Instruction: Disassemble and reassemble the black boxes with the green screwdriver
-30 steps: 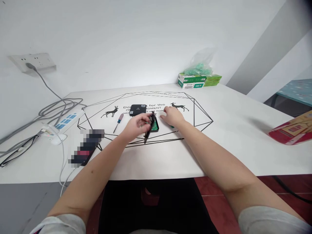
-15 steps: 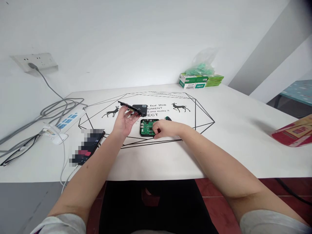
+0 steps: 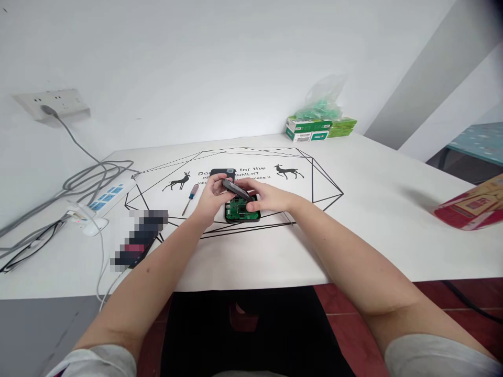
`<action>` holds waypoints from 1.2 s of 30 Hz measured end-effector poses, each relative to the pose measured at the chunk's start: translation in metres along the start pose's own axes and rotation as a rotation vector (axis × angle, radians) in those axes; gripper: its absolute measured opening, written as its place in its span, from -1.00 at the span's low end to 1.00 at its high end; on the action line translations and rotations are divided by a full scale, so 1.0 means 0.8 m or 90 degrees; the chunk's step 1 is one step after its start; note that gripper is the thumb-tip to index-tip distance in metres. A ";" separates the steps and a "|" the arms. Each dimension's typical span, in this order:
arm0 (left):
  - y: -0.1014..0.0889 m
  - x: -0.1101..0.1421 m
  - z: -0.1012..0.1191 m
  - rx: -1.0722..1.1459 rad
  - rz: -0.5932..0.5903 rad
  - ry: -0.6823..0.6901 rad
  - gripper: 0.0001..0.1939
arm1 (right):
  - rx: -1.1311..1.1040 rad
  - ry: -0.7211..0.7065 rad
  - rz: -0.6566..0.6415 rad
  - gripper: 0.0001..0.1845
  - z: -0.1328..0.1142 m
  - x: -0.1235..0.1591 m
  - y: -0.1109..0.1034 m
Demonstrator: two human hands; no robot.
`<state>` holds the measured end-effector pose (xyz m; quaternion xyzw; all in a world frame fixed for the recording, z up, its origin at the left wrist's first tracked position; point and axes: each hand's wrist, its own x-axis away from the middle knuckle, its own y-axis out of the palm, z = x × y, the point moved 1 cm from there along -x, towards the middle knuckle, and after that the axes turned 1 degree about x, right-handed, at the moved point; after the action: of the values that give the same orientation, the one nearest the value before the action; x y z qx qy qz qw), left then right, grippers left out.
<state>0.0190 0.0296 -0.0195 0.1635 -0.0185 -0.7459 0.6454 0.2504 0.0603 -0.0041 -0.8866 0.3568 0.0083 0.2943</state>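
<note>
In the head view, my left hand (image 3: 212,199) and my right hand (image 3: 269,196) both grip a black plastic cover (image 3: 238,189), one at each end. The cover is tilted, edge towards me, just above an opened black case with a green circuit board (image 3: 237,210) in it. The case lies flat on the table, and my fingers hide part of its far side. A screwdriver (image 3: 192,197) with a blue and reddish handle lies left of my left hand. Behind the hands is a flat black box (image 3: 222,172), partly covered by my fingers.
A phone (image 3: 147,233), partly pixelated, lies by my left forearm. Further left are a power strip (image 3: 110,198), grey cables (image 3: 92,173) and glasses (image 3: 33,243). Green and white boxes (image 3: 310,128) carry a plastic bag (image 3: 322,102) at the back. A red and tan package (image 3: 471,209) lies right.
My left hand has lowered the cover to the right, over the board. My right hand has come off the board and taken the cover's other end. The screwdriver at left has come into sight.
</note>
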 end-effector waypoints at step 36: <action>-0.046 -0.008 0.028 -0.486 -0.247 -0.050 -0.11 | 0.347 0.093 -0.054 -0.05 -0.005 0.001 0.012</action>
<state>-0.0215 0.0382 -0.0060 -0.1151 0.2656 -0.8122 0.5065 0.2443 0.0524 -0.0060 -0.7871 0.3288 -0.1640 0.4954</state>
